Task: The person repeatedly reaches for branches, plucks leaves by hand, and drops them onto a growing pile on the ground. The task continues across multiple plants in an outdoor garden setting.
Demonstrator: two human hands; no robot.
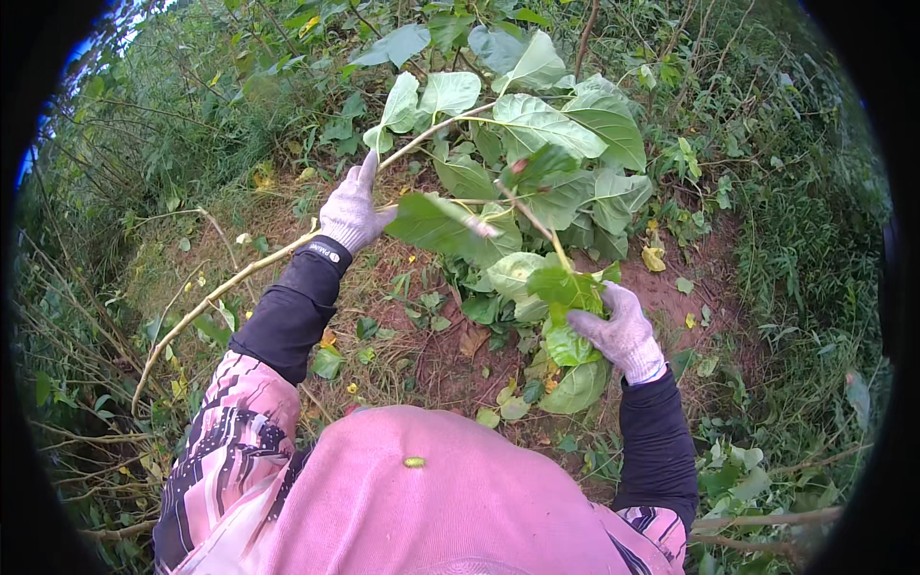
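Observation:
A long, pale-barked leafy branch [241, 277] runs from the lower left up through my left hand [356, 205], which grips it and wears a whitish knit glove. Past the hand, the branch carries broad green leaves [546, 126], several showing pale undersides. My right hand [622, 334], gloved the same way, is closed around a bunch of bright green leaves [571, 316] to the right of centre. Just above that bunch a brown side shoot [535, 215] stands out, somewhat blurred. The fingertips of my right hand are partly hidden by foliage.
Reddish soil [460, 352] with dry grass and fallen leaves lies before me. Dense green weeds [805, 237] grow on the right, and bare stems [100, 438] stick out at the lower left. A small green thing [414, 462] rests on my pink garment [445, 517].

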